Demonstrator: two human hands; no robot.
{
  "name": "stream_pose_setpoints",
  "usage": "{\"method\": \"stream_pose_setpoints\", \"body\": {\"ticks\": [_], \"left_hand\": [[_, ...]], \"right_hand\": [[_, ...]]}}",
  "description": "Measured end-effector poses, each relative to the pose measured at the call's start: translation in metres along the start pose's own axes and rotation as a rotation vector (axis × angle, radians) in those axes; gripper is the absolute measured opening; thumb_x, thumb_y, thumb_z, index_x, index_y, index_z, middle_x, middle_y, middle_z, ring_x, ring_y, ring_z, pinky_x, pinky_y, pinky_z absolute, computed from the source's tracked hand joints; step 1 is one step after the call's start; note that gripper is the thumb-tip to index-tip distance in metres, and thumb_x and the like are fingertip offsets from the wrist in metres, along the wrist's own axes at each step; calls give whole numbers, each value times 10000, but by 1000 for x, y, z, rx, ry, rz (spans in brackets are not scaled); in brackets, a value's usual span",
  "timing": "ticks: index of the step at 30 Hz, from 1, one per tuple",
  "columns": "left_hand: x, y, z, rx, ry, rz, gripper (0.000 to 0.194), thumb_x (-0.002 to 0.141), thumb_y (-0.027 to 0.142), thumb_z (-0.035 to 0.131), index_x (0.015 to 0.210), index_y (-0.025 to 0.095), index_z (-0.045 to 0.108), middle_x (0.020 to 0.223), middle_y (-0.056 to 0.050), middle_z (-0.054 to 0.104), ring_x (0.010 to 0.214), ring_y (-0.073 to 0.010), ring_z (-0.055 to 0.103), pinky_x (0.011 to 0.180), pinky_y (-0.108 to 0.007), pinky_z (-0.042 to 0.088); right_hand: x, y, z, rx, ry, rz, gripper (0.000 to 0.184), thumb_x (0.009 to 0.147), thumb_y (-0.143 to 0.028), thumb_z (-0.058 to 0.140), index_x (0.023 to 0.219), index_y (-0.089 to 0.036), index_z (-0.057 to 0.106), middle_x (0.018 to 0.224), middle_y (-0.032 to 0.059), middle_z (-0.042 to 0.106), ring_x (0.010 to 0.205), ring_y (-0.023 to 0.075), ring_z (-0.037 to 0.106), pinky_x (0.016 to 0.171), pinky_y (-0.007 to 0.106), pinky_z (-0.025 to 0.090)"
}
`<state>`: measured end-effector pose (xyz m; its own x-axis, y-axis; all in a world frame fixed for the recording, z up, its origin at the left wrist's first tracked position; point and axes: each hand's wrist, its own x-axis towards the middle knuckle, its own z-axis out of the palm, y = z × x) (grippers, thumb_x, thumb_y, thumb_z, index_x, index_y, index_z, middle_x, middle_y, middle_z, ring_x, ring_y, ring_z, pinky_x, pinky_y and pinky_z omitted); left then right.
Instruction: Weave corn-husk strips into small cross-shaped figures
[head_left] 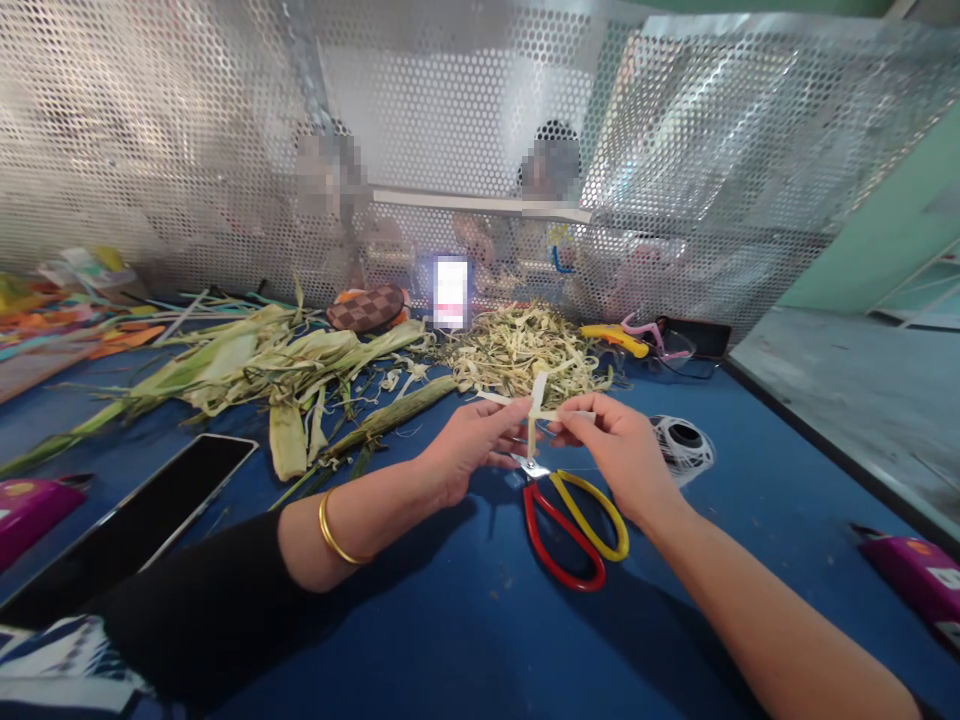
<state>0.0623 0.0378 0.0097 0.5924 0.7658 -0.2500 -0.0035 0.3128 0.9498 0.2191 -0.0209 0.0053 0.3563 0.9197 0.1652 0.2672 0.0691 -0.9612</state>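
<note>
Pale strips of corn husk (538,393) cross one another between my two hands, over the middle of the blue table. My left hand (472,440) pinches them near the crossing between thumb and fingers. From the other side, my right hand (626,440) grips the strip that points right. Just below the strips lies a pair of scissors (566,515) with one red and one yellow handle loop; its blade tips are partly hidden by my left fingers. A fine thread runs near the scissors toward a spool of white thread (694,450) beside my right hand.
A heap of shredded husk (525,345) lies beyond my hands. Whole husks (255,365) spread leftward, near a flat phone (150,515). A lit screen (451,290), a checkered pouch (367,307) and a yellow-handled tool (615,338) stand before a perforated metal panel (450,110); people sit behind it.
</note>
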Motion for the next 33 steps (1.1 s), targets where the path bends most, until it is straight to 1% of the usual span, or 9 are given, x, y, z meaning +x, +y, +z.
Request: {"method": "stream_pose_setpoints", "body": {"ticks": [6, 8, 10, 12, 14, 17, 20, 24, 33], "left_hand": [[3, -3, 2, -1, 84, -11, 190, 794, 239, 660, 939, 116, 655, 765, -75, 713, 596, -118, 633, 577, -229, 481], [4, -4, 1, 11, 104, -2, 167, 767, 224, 682, 891, 114, 667, 696, -55, 699, 532, -106, 602, 561, -233, 483], [4, -5, 0, 72, 81, 24, 156, 747, 250, 695, 808, 108, 681, 632, -40, 675, 488, -97, 571, 543, -228, 476], [2, -7, 1, 181, 11, 51, 189, 743, 286, 682, 699, 102, 682, 595, -35, 655, 479, -94, 558, 518, -212, 454], [0, -9, 3, 293, -81, 55, 221, 739, 298, 662, 622, 110, 672, 564, -25, 636, 480, -96, 552, 496, -197, 428], [-2, -12, 6, 408, -189, 21, 215, 737, 272, 625, 573, 136, 647, 532, -7, 618, 487, -101, 558, 491, -186, 419], [-3, -16, 8, 474, -243, 13, 236, 764, 296, 587, 585, 149, 636, 554, -10, 636, 514, -112, 591, 508, -187, 441], [-1, -19, 5, 544, -264, 30, 284, 752, 381, 620, 579, 155, 619, 558, -18, 648, 510, -123, 610, 519, -200, 462], [1, -17, 5, 508, -256, -42, 253, 744, 345, 652, 577, 157, 629, 547, -9, 640, 474, -108, 585, 525, -214, 480]], "right_hand": [[-8, 0, 1, -294, -177, -141, 130, 803, -305, 538, 756, -199, 597, 647, 10, 666, 630, 175, 630, 600, 296, 458], [-10, -1, 0, -478, -116, -278, 134, 828, -284, 522, 765, -202, 608, 677, 13, 668, 641, 174, 617, 603, 294, 434], [-12, -2, -2, -625, 42, -477, 155, 858, -283, 516, 802, -197, 633, 756, 35, 685, 695, 183, 618, 663, 312, 428], [-14, -4, -3, -711, 166, -669, 174, 887, -290, 515, 869, -195, 660, 845, 59, 693, 777, 194, 620, 735, 332, 419], [-15, -5, -2, -765, 169, -749, 170, 890, -294, 535, 932, -204, 673, 892, 67, 689, 824, 201, 614, 761, 341, 407], [-16, -5, 1, -751, 29, -651, 133, 857, -294, 587, 930, -221, 671, 867, 43, 678, 793, 193, 606, 754, 344, 403], [-15, -5, 4, -599, -129, -453, 110, 833, -276, 581, 760, -215, 636, 732, 5, 633, 693, 163, 576, 677, 310, 416], [-13, -4, 3, -397, -130, -266, 125, 804, -289, 563, 711, -209, 584, 674, -2, 599, 641, 149, 545, 603, 278, 425], [-12, -6, 1, -416, -171, -316, 94, 821, -260, 538, 817, -211, 618, 749, 13, 658, 704, 160, 593, 662, 284, 451]]}}
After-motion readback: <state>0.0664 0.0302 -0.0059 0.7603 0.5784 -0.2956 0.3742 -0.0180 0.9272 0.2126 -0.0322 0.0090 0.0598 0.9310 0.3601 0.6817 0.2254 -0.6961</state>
